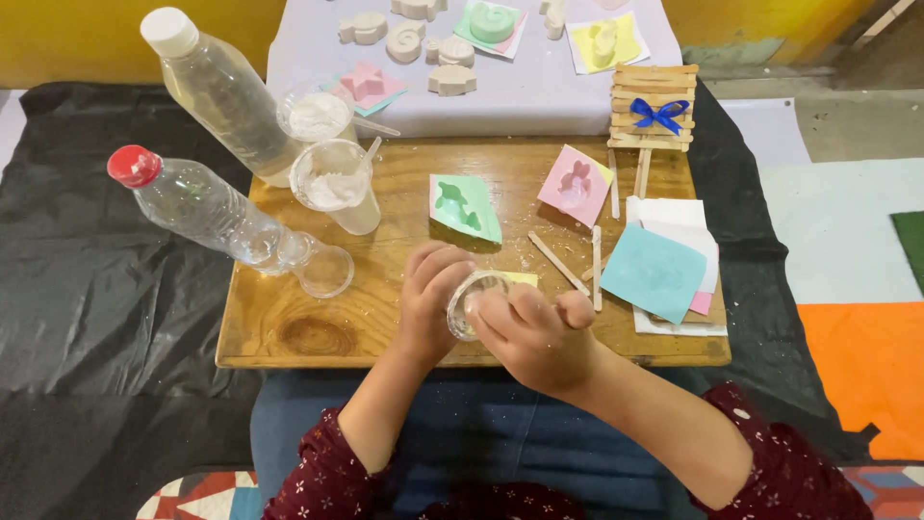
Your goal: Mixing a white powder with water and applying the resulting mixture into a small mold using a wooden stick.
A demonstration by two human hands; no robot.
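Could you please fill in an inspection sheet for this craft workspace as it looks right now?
Surface: wooden board, dusted with white powder.
Job's things: clear cup held tilted; green mould and pink mould lie apart.
Clutter: two clear bottles, cups of white powder, craft sticks, paper squares.
Grips: left hand and right hand both on the cup.
Cables: nothing seen.
Surroundings: black sheet, stick frame with blue bow.

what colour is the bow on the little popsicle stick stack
Blue: the ribbon bow sits on the front of the wooden stick stack, head view.
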